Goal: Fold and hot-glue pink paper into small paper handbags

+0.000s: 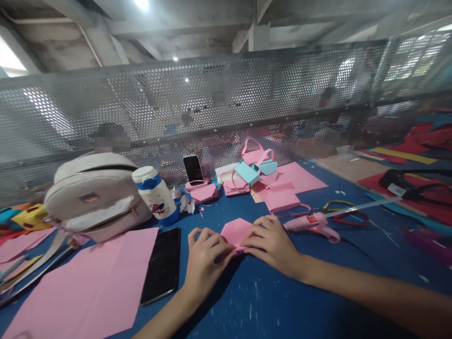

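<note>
A small piece of pink paper (237, 230) with angled upper corners lies between my two hands on the blue table. My left hand (207, 256) pinches its near edge from the left. From the right, my right hand (270, 245) grips the same near edge, where a narrow fold shows. Both hands are closed on the paper, their fingertips almost meeting. Just right of my right hand lies a pink hot glue gun (312, 223) with a long clear glue stick in its back and a small red light lit. Scissors (348, 214) with yellow and red handles rest behind the stick.
Large pink paper (92, 282) and a black tablet (162, 266) lie at left. Behind stand a white backpack (102, 197), a water bottle (157, 195) and a phone (193, 169). Several small paper bags (280, 195) sit before a perforated metal divider (212, 103).
</note>
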Demonstrator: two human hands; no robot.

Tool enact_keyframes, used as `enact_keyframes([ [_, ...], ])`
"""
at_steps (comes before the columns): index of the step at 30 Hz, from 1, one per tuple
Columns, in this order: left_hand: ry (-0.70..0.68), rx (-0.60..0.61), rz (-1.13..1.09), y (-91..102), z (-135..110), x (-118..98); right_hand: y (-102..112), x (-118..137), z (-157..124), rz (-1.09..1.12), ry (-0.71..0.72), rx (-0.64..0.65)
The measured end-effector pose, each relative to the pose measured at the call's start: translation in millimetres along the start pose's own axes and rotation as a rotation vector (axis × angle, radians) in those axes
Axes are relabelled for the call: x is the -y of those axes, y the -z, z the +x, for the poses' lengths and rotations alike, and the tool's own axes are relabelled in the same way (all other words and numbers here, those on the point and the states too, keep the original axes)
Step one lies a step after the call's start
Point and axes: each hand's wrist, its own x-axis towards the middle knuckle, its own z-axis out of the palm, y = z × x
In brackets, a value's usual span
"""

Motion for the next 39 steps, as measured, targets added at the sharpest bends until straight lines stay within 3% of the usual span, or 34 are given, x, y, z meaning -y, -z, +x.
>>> enact_keyframes([
  [3, -0.013, 0.028, -0.002, 0.8, 1.5, 0.8, -1.3, 0.4, 5.9, 0.006, 0.019, 0.021],
  [11, -0.018, 0.026, -0.038, -2.1, 4.3, -1.7, -3.1, 2.1, 13.1, 0.105, -0.110, 0.089],
  [18, -0.037, 0.076, -0.065, -2.9, 2.7, -2.4, -1.7, -5.5, 11.2, 0.134, -0.065, 0.097],
  [23, -0.081, 0.000, 0.026, -0.4, -3.0, 4.3, 3.7, -14.6, 7.1, 0.141, -0.045, 0.053],
  [31, -0.168, -0.044, 0.064, 1.6, -4.3, 6.7, 10.7, -13.0, 8.3, 0.157, -0.026, 0.089],
  [39, -0.137, -0.046, 0.078, 5.4, -10.3, 10.7, 14.8, -16.3, 6.3, 0.128, -0.036, 0.103],
])
